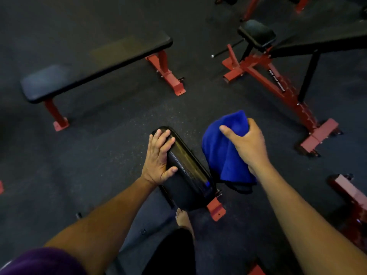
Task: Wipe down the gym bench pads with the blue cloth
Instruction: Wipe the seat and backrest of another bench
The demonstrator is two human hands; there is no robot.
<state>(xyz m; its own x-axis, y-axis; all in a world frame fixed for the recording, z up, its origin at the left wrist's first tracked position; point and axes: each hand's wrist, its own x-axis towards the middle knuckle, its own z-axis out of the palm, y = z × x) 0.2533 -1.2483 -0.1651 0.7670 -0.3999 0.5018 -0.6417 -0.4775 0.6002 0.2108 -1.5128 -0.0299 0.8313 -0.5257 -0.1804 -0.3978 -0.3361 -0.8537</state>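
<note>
A narrow black bench pad (188, 173) on a red frame stands just in front of me, at the centre. My left hand (158, 155) rests on its left edge, fingers spread over the top end and thumb on the padded face. My right hand (246, 143) grips a bunched blue cloth (224, 151), held in the air just right of the pad. The cloth hangs down beside the pad's right edge; whether it touches the pad I cannot tell.
A flat black bench (95, 62) with red legs stands at the upper left. An adjustable bench on a red frame (278, 84) stands at the upper right. More red frame (349, 193) sits at the right edge. My bare foot (183, 219) is on the dark rubber floor.
</note>
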